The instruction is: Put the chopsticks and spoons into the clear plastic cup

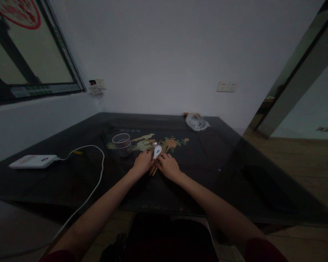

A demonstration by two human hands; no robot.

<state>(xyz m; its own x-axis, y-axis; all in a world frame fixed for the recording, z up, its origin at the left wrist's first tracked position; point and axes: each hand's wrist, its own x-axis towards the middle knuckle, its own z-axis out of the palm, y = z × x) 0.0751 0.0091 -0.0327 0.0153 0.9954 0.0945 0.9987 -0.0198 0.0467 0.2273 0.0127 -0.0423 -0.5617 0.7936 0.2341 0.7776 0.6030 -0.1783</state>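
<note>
A bundle of chopsticks (154,170) and spoons lies between my two hands near the middle of the table. On top of it shows a white soup spoon (158,150) with a blue mark in its bowl. A small shiny spoon (155,144) pokes out just behind. My left hand (143,162) closes on the bundle from the left, its fingertips partly hidden. From the right, my right hand (169,166) curls its fingers against the same chopsticks. A clear plastic cup with holes (123,145) stands left of my left hand, apart from it.
The dark table (202,189) carries a painted flower and bird pattern. At left lies a white power bank (34,161) with a white cable (102,163) trailing off the front edge. A crumpled clear plastic bag (197,122) sits at the back, by the wall. A dark flat object (268,187) lies right.
</note>
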